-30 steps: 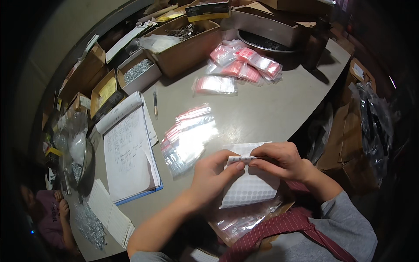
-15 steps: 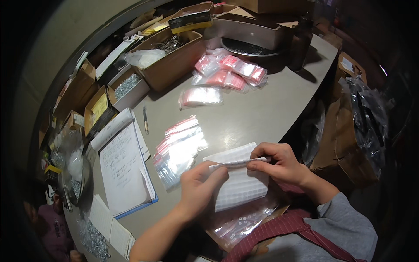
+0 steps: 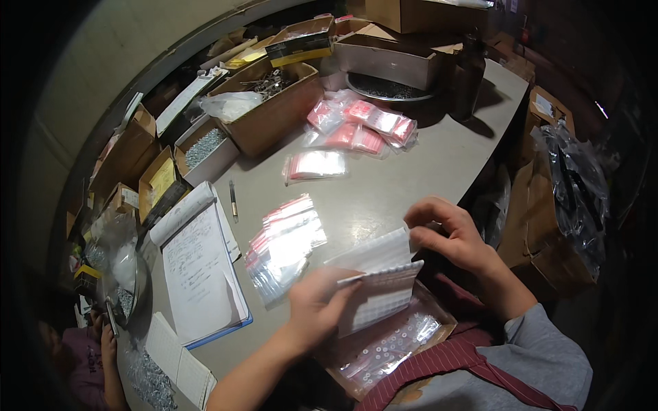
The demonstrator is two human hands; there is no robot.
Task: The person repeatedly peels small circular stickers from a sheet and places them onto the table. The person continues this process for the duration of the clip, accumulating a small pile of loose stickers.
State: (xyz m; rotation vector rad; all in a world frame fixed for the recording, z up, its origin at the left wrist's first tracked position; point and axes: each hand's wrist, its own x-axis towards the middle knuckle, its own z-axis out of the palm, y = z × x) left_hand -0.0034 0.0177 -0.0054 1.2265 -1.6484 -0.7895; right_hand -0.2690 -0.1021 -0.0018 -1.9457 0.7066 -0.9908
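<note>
A pale wall (image 3: 75, 82), then the grey tabletop (image 3: 391, 188) with two notepads (image 3: 199, 274), one pen (image 3: 234, 203), one fan of clear bags (image 3: 284, 246). The left hand (image 3: 317, 305) pinches one bent white sheet (image 3: 381, 291) above one shallow box (image 3: 449, 327); the right hand (image 3: 449, 229) curls near the sheet's far corner, whether pinching I cannot tell.

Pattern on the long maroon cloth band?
Thin pale stripes on the long maroon cloth band; best in head view.
</note>
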